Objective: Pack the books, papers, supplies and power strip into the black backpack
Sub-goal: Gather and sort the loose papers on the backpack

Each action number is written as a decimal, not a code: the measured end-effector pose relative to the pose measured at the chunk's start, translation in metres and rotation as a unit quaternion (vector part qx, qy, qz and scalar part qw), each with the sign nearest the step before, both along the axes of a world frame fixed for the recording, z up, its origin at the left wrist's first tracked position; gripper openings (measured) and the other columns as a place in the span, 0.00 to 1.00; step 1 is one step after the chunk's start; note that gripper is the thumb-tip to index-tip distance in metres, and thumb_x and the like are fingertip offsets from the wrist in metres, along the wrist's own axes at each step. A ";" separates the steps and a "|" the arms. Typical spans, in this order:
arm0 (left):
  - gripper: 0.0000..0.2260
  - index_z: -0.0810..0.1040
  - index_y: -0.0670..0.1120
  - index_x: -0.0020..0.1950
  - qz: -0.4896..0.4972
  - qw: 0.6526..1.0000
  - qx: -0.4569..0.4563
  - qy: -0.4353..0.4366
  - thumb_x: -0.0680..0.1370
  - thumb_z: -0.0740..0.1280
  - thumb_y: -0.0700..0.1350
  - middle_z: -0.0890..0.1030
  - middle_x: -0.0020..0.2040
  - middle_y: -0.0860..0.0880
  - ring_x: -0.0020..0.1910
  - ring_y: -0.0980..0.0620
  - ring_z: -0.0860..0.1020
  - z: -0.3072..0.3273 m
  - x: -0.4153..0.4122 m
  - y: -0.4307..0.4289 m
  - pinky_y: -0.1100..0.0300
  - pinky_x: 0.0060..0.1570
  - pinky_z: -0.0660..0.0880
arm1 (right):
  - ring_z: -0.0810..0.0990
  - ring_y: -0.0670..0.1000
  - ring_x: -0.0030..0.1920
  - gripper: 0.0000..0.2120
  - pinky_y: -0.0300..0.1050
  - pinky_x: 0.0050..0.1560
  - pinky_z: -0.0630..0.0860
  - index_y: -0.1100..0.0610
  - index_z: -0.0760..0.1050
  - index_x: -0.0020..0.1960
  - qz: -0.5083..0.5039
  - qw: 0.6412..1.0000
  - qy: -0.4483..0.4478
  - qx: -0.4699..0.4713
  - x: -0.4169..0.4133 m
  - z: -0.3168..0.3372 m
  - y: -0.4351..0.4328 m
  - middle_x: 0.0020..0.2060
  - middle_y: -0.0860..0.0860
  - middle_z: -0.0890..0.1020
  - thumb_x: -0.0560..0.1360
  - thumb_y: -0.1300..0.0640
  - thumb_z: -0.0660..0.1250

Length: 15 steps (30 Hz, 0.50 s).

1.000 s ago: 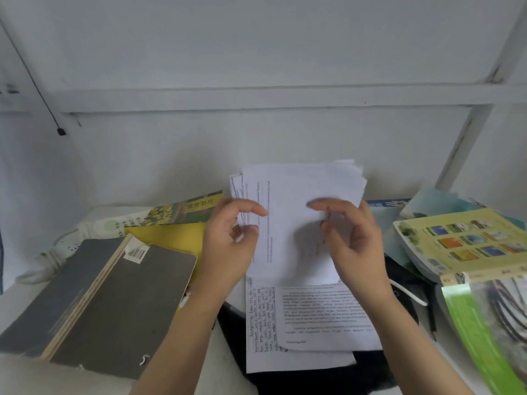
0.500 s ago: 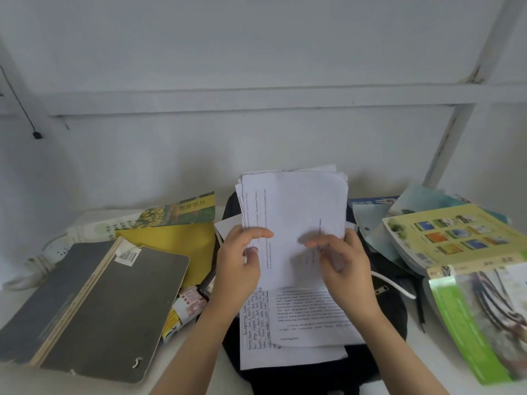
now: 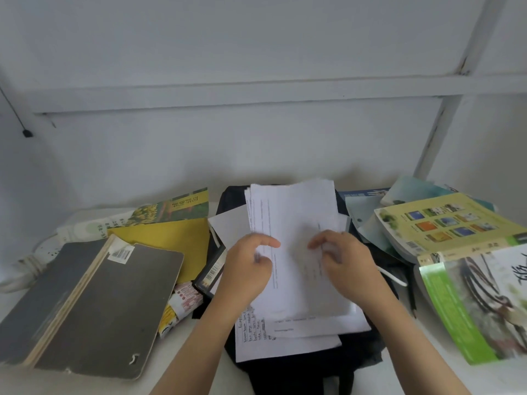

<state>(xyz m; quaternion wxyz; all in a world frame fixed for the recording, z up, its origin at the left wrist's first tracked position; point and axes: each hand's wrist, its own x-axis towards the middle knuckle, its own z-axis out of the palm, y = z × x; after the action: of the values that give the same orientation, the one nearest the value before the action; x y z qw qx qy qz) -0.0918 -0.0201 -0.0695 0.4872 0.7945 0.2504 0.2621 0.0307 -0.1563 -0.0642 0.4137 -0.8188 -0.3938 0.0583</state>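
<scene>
— White paper everywhere. The stack of papers (image 3: 293, 238) sits in both hands, above the black backpack (image 3: 368, 346) lying on the surface (image 3: 199, 374).

— How is the grip?

— Left hand (image 3: 245, 269) is pinched shut on the stack's left edge, thumb over the top sheet; right hand (image 3: 345, 266) is closed on its right side the same way.

— What could go wrong?

— The sheets look fanned and uneven, I'd say. Loosen either pinch and some could slide out onto the loose pages (image 3: 285, 343) lying under it, or buckle at the bag's mouth, which I can't see.

— Which way does it point?

— Long axis runs away from the person, far end tipped up toward the wall. The dark notebook (image 3: 94, 306) and the power strip (image 3: 42, 249) wait at the left.
</scene>
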 end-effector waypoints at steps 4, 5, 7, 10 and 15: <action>0.18 0.80 0.54 0.52 0.003 0.988 0.040 0.150 0.73 0.60 0.34 0.73 0.36 0.57 0.28 0.60 0.70 -0.010 0.004 -0.005 0.69 0.25 0.62 | 0.74 0.52 0.53 0.15 0.45 0.54 0.72 0.44 0.71 0.51 0.013 0.980 0.005 -0.199 0.000 -0.005 -0.008 0.54 0.50 0.73 0.76 0.64 0.58; 0.17 0.79 0.54 0.53 0.003 0.984 0.038 0.174 0.73 0.60 0.35 0.74 0.40 0.58 0.34 0.60 0.71 -0.012 0.004 -0.007 0.70 0.27 0.64 | 0.72 0.53 0.56 0.14 0.48 0.59 0.71 0.44 0.70 0.53 0.016 0.972 0.020 -0.232 -0.002 -0.008 -0.009 0.56 0.50 0.72 0.76 0.62 0.58; 0.18 0.79 0.52 0.55 0.005 0.982 0.020 0.187 0.74 0.60 0.34 0.75 0.48 0.56 0.43 0.56 0.73 -0.016 0.006 -0.010 0.69 0.34 0.67 | 0.70 0.54 0.60 0.14 0.50 0.63 0.69 0.45 0.70 0.57 0.019 0.964 0.053 -0.261 -0.006 -0.013 -0.008 0.59 0.50 0.70 0.76 0.61 0.59; 0.20 0.79 0.47 0.56 0.019 0.987 -0.062 0.150 0.73 0.57 0.28 0.75 0.53 0.51 0.51 0.52 0.74 -0.014 0.007 -0.013 0.66 0.47 0.72 | 0.69 0.53 0.62 0.15 0.43 0.60 0.67 0.48 0.71 0.59 -0.014 0.972 0.054 -0.226 -0.008 -0.016 -0.007 0.63 0.50 0.67 0.76 0.62 0.61; 0.21 0.80 0.50 0.46 0.051 0.969 -0.226 0.084 0.72 0.58 0.25 0.77 0.56 0.48 0.48 0.53 0.77 -0.015 0.004 -0.006 0.68 0.37 0.74 | 0.73 0.44 0.44 0.18 0.27 0.40 0.67 0.50 0.71 0.60 -0.081 0.987 0.079 -0.118 -0.012 -0.010 -0.012 0.62 0.50 0.61 0.75 0.67 0.62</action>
<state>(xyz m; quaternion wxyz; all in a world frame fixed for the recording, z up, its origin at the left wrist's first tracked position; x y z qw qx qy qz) -0.0873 -0.0264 -0.0843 0.6169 0.6693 0.3836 0.1559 0.0186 -0.1682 -0.0746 0.3470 -0.8838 -0.2832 0.1350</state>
